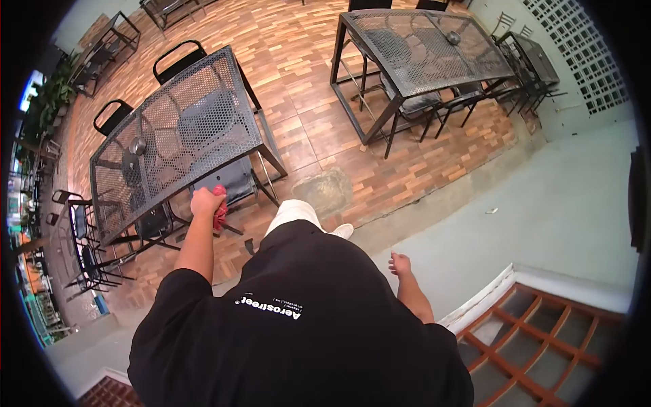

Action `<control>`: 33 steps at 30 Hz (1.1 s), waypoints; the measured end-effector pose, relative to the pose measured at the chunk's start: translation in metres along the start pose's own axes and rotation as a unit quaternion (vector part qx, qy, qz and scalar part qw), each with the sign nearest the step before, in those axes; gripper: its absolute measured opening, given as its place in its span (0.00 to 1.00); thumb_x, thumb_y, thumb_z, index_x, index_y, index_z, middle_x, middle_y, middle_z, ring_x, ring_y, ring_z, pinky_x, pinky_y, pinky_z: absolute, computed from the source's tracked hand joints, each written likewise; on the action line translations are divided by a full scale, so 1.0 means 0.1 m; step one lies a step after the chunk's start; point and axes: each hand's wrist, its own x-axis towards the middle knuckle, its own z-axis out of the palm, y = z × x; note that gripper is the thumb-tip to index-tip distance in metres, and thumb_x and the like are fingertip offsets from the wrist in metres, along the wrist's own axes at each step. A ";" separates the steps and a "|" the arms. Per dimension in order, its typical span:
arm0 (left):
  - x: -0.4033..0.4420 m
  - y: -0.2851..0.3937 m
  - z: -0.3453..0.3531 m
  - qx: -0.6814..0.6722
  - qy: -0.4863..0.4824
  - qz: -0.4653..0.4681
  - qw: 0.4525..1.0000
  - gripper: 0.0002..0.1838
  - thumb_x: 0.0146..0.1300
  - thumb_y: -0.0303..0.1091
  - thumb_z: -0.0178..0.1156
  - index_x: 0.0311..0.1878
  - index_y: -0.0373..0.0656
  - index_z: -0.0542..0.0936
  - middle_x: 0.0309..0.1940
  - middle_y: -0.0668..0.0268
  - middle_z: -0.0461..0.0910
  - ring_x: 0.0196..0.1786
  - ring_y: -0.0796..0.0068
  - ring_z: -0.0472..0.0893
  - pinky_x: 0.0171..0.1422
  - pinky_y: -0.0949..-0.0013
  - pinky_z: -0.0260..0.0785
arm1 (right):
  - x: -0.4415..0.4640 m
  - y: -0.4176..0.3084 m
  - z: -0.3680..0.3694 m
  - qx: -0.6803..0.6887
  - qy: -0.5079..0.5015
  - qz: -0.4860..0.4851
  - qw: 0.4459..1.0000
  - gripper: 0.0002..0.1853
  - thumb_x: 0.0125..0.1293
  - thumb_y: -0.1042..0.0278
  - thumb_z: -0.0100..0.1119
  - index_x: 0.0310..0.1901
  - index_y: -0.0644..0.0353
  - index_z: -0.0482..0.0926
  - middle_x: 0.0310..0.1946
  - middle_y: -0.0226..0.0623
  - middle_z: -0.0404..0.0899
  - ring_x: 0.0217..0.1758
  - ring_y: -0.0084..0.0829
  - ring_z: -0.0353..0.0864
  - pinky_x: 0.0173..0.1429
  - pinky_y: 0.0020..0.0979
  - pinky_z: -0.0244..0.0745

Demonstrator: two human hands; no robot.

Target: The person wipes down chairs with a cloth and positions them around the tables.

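Note:
My left hand (205,202) is closed on a red cloth (220,209), which hangs down from it in folds. That hand is at the near edge of a black metal mesh table (186,129), beside a dark chair (234,180) tucked under it. A round metal ashtray (137,146) sits on the mesh top. My right hand (400,263) hangs low at my right side, over the pale floor. Its fingers are partly curled and apart, with nothing in them.
Another mesh table (434,51) with chairs and a small metal bowl (454,38) stands ahead to the right. A low step edge (434,197) crosses the floor. A brown-framed lattice window (536,332) is at the lower right, plants (51,102) at far left.

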 end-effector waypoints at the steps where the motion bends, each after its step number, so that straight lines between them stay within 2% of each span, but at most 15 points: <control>1: -0.09 -0.08 0.02 -0.010 0.002 -0.021 1.000 0.39 0.48 0.63 0.76 0.51 0.36 0.83 0.52 0.48 0.85 0.55 0.48 0.85 0.61 0.53 0.79 | 0.17 -0.33 -0.22 -0.012 0.008 -0.015 1.000 0.23 0.71 0.46 0.62 0.47 0.62 0.79 0.33 0.39 0.84 0.26 0.30 0.80 0.27 0.33 0.74; 4: -0.24 -0.23 0.11 -0.083 0.021 -0.091 0.992 0.35 0.49 0.59 0.76 0.50 0.38 0.83 0.45 0.52 0.86 0.54 0.50 0.86 0.61 0.52 0.78 | 0.63 -1.44 -0.62 0.000 -0.005 -0.089 0.996 0.21 0.73 0.47 0.61 0.46 0.60 0.79 0.34 0.38 0.83 0.26 0.25 0.79 0.25 0.27 0.71; 8: -0.28 -0.24 0.45 -0.219 0.075 -0.106 0.967 0.30 0.53 0.54 0.76 0.47 0.36 0.82 0.40 0.52 0.86 0.50 0.50 0.86 0.57 0.54 0.79 | 0.76 -2.83 -0.34 0.013 0.037 -0.220 0.975 0.18 0.74 0.50 0.61 0.44 0.61 0.79 0.33 0.35 0.83 0.26 0.21 0.78 0.24 0.25 0.69; 10: -0.29 0.02 0.48 -0.288 0.110 -0.076 0.948 0.27 0.56 0.51 0.75 0.45 0.36 0.80 0.40 0.51 0.86 0.47 0.51 0.87 0.54 0.54 0.79 | 0.67 -3.31 0.12 0.033 -0.069 -0.347 0.935 0.17 0.74 0.53 0.61 0.45 0.62 0.79 0.35 0.35 0.84 0.27 0.20 0.79 0.27 0.24 0.72; 13: -0.25 0.59 0.51 -0.424 0.113 0.005 0.899 0.22 0.63 0.44 0.72 0.45 0.36 0.76 0.39 0.53 0.86 0.42 0.60 0.87 0.49 0.58 0.79 | 0.18 -3.79 1.03 -0.064 -0.212 -0.378 0.899 0.17 0.76 0.55 0.59 0.52 0.63 0.78 0.41 0.38 0.86 0.37 0.26 0.85 0.39 0.27 0.80; 17: -0.35 1.45 0.15 -0.742 -0.114 0.059 0.658 0.25 0.69 0.39 0.69 0.59 0.36 0.70 0.46 0.53 0.85 0.51 0.69 0.84 0.53 0.64 0.79 | -0.98 -4.43 1.97 -0.168 -0.417 -0.274 0.850 0.24 0.76 0.48 0.58 0.60 0.62 0.77 0.46 0.35 0.87 0.40 0.30 0.86 0.49 0.34 0.81; 19: -0.36 1.65 0.02 -0.762 -0.172 0.080 0.620 0.28 0.69 0.39 0.68 0.64 0.35 0.68 0.52 0.51 0.83 0.54 0.66 0.84 0.56 0.62 0.78 | -1.38 -4.65 2.31 -0.097 -0.492 -0.187 0.845 0.24 0.75 0.49 0.60 0.60 0.60 0.79 0.46 0.35 0.87 0.46 0.30 0.86 0.54 0.36 0.79; 21: -0.20 1.55 0.03 -0.729 -0.161 0.096 0.658 0.29 0.69 0.40 0.69 0.64 0.35 0.68 0.53 0.51 0.82 0.54 0.66 0.84 0.57 0.62 0.78 | -1.48 -4.85 2.65 -0.063 -0.531 -0.149 0.832 0.23 0.74 0.50 0.61 0.60 0.60 0.80 0.45 0.35 0.88 0.48 0.30 0.86 0.56 0.36 0.79; 23: -0.03 1.56 0.00 -0.659 -0.156 0.135 0.723 0.29 0.68 0.41 0.70 0.64 0.35 0.70 0.54 0.52 0.81 0.55 0.65 0.83 0.58 0.62 0.77 | -1.23 -5.03 2.91 -0.146 -0.498 -0.276 0.809 0.20 0.74 0.53 0.62 0.56 0.60 0.82 0.45 0.34 0.88 0.46 0.28 0.86 0.54 0.34 0.79; 25: 0.12 1.24 -0.11 -0.527 -0.011 0.120 0.841 0.29 0.64 0.42 0.72 0.61 0.36 0.73 0.52 0.53 0.81 0.53 0.58 0.83 0.62 0.58 0.75 | -0.87 -5.16 3.06 -0.193 -0.475 -0.338 0.789 0.18 0.74 0.55 0.62 0.55 0.60 0.83 0.44 0.33 0.88 0.45 0.28 0.86 0.52 0.33 0.80; 27: 0.24 0.84 -0.11 -0.388 0.257 0.090 0.881 0.29 0.59 0.43 0.73 0.59 0.38 0.76 0.52 0.52 0.80 0.56 0.49 0.79 0.65 0.54 0.71 | -0.40 -5.24 3.15 -0.216 -0.313 -0.437 0.815 0.16 0.72 0.59 0.65 0.51 0.63 0.84 0.43 0.35 0.88 0.45 0.28 0.86 0.52 0.34 0.80; 28: 0.21 0.64 -0.14 -0.377 0.301 0.002 0.876 0.29 0.59 0.43 0.72 0.59 0.38 0.75 0.55 0.51 0.78 0.61 0.44 0.74 0.68 0.47 0.65 | -0.14 -5.28 3.12 -0.207 -0.285 -0.441 0.826 0.16 0.70 0.60 0.66 0.51 0.63 0.84 0.42 0.36 0.88 0.44 0.29 0.86 0.51 0.34 0.80; 31: -0.07 0.23 -0.13 -0.154 0.377 -0.309 0.859 0.39 0.61 0.47 0.72 0.70 0.42 0.67 0.74 0.50 0.63 0.75 0.46 0.64 0.76 0.44 0.58 | 0.59 -5.35 2.73 -0.284 -0.166 -0.430 0.841 0.15 0.68 0.63 0.67 0.49 0.64 0.85 0.41 0.38 0.89 0.43 0.30 0.87 0.51 0.35 0.81; 32: -0.17 0.20 -0.05 -0.152 0.378 -0.325 0.853 0.39 0.61 0.47 0.72 0.70 0.42 0.67 0.74 0.50 0.63 0.75 0.46 0.64 0.76 0.44 0.58 | 0.86 -5.37 2.57 -0.302 -0.152 -0.407 0.849 0.23 0.59 0.52 0.69 0.45 0.66 0.86 0.41 0.54 0.88 0.49 0.46 0.89 0.54 0.42 0.81; 33: -0.26 0.18 0.05 -0.171 0.354 -0.392 0.832 0.43 0.60 0.48 0.72 0.73 0.41 0.64 0.75 0.45 0.59 0.77 0.44 0.61 0.77 0.45 0.56 | 1.10 -5.42 2.33 -0.389 -0.095 -0.440 0.804 0.24 0.56 0.50 0.69 0.43 0.66 0.86 0.41 0.56 0.87 0.51 0.51 0.87 0.55 0.44 0.81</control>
